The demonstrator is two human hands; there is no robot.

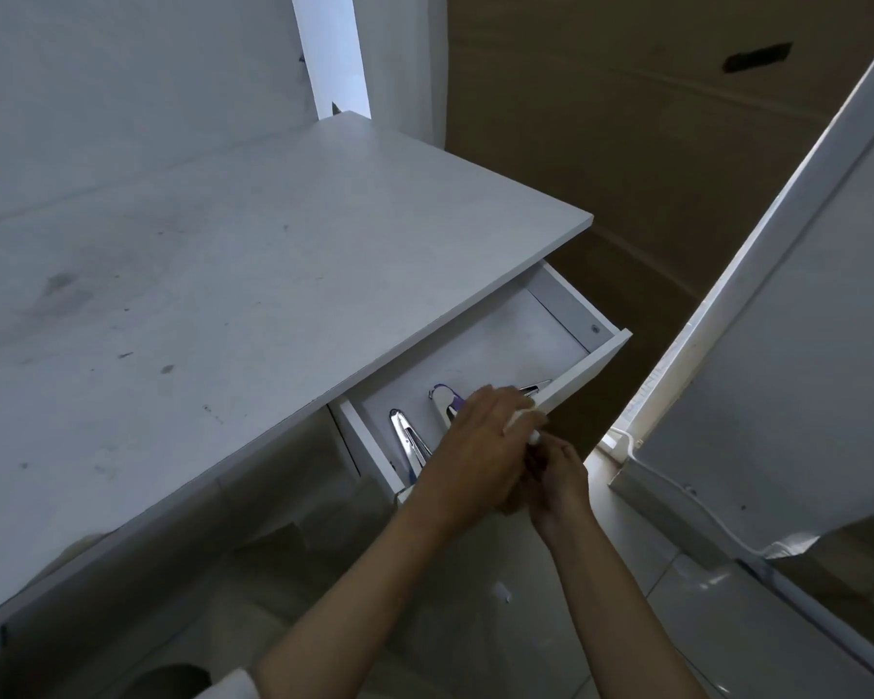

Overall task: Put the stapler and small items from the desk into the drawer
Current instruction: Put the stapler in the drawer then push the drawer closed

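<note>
The white drawer (584, 363) stands pulled out under the right end of the desk top (223, 295). Inside lie a chrome stapler (403, 435), a second chrome piece with a purple edge (442, 400), and a metal tip (536, 388) near the front wall. My left hand (478, 446) hovers over the drawer's front edge, its fingers closed on a small white item (532, 432). My right hand (558, 474) sits just below it with curled fingers touching the left hand; whether it grips the item is hidden.
A white panel (778, 370) leans at the right, close to the drawer front, with a white cable (677, 502) along its base. Brown cardboard (652, 143) fills the back. Pale floor tiles (475, 623) lie below.
</note>
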